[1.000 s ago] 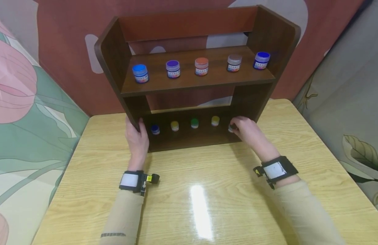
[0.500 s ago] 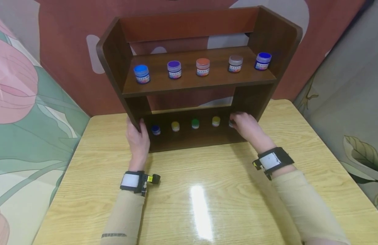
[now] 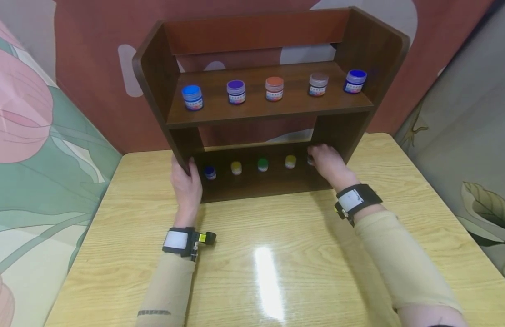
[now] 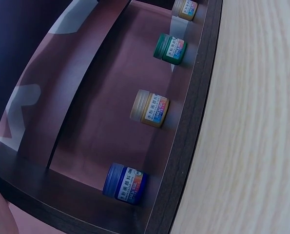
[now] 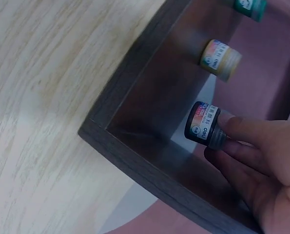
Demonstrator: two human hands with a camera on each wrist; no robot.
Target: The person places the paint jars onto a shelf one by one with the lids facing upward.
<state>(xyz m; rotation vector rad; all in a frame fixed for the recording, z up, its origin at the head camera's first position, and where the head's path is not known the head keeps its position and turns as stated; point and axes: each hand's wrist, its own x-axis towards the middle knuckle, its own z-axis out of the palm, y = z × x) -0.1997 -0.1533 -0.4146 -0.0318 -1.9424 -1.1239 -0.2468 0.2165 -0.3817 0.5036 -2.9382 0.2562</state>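
Note:
My right hand (image 3: 330, 165) pinches a black paint jar (image 5: 203, 124) by its lid at the right end of the lower shelf; in the head view the fingers cover most of that jar. My left hand (image 3: 187, 184) grips the left side panel of the dark brown wooden rack (image 3: 268, 118), thumb on the front side; its other fingers are mostly hidden. Left of the black jar, a row holds a yellow jar (image 3: 290, 161), a green jar (image 3: 262, 165), another yellow jar (image 3: 236, 168) and a dark blue jar (image 3: 210, 173).
On the upper shelf stand a light blue jar (image 3: 192, 98), a purple jar (image 3: 236, 92), an orange-red jar (image 3: 274, 89), a brown-lidded jar (image 3: 318, 85) and a deep blue jar (image 3: 355, 82). The rack stands on a light wooden table (image 3: 236, 254) before a patterned backdrop (image 3: 88, 91).
My right hand has moved slightly deeper into the lower shelf with the black jar, and its wrist has shifted up and left. The left hand keeps its hold on the rack.

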